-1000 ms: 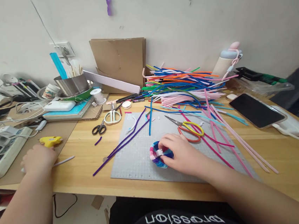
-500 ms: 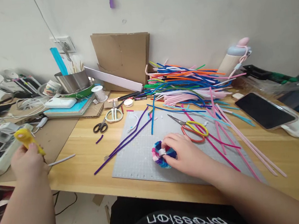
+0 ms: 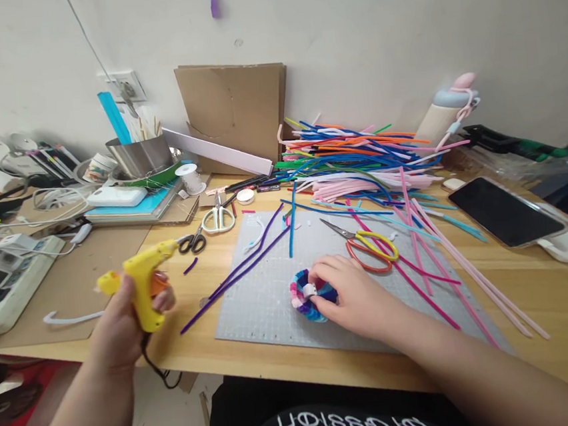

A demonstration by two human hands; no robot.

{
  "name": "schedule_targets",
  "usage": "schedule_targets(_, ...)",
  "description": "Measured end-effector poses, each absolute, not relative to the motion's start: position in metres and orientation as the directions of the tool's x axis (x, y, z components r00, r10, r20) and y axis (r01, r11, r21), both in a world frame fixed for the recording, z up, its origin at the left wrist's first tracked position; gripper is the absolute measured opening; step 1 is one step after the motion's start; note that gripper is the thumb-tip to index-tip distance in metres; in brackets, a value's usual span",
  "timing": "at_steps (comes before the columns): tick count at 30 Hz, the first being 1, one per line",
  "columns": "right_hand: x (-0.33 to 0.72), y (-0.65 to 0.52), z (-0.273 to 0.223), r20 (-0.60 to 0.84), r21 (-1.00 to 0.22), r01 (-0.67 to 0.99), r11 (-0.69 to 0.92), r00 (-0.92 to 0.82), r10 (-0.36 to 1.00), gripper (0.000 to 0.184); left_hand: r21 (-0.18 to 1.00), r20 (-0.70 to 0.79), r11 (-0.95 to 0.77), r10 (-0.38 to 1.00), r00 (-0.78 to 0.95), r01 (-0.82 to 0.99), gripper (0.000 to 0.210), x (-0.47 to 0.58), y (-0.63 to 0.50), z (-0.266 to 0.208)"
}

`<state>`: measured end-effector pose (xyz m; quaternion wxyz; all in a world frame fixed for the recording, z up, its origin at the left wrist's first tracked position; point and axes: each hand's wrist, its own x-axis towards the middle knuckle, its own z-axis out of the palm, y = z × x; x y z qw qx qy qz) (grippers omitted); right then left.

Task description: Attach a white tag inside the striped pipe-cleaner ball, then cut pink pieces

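Note:
My left hand (image 3: 118, 323) is wrapped round the handle of a yellow hot glue gun (image 3: 145, 283), held above the table's left side with its nozzle pointing right. A dark cord hangs from the grip. My right hand (image 3: 347, 294) pinches a small ring-shaped piece made of blue, purple and pink pipe cleaners (image 3: 303, 303), which rests on the grey cutting mat (image 3: 258, 316). A small white piece (image 3: 310, 291) shows at my right fingertips. Beyond that hand lie scissors with yellow and red handles (image 3: 375, 248). Two purple pipe cleaners (image 3: 240, 274) cross the mat's left edge.
A heap of coloured pipe cleaners (image 3: 358, 152) lies at the back. Pink strips (image 3: 464, 266) and a phone (image 3: 504, 208) are on the right. White-handled scissors (image 3: 218, 219) and black scissors (image 3: 193, 242) lie left of the mat. A power strip (image 3: 34, 277) stands far left.
My left hand has brought the glue gun from the far left toward the right and turned it so the nozzle points right. My right hand and the ring-shaped piece have stayed in place.

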<state>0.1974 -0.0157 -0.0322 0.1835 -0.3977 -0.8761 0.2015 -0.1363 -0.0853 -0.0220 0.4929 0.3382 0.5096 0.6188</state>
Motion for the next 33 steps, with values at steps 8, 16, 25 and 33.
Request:
schedule_targets(8, 0.2, -0.009, -0.036, 0.115, -0.574, 0.593, 0.565, -0.625, 0.772, 0.011, 0.978, -0.09, 0.059, 0.984, -0.152, -0.198, 0.055, -0.052, -0.082, -0.039)
schedule_targets(16, 0.207, -0.007, -0.031, 0.054, -0.626, 0.601, 0.496, -0.601, 0.797, 0.016, 0.963, -0.259, 0.25, 0.961, -0.098, -0.101, 0.046, -0.031, -0.08, -0.056)
schedule_targets(25, 0.209, -0.006, -0.033, 0.053, -0.666, 0.565, 0.487, -0.615, 0.787, 0.014, 0.951, -0.295, 0.301, 0.952, -0.084, 0.075, 0.045, -0.025, -0.087, -0.043)
schedule_targets(33, 0.209, -0.006, -0.032, 0.047, -0.663, 0.564, 0.491, -0.624, 0.78, 0.014, 0.941, -0.204, 0.202, 0.979, -0.022, 0.27, 0.033, -0.032, -0.088, -0.053)
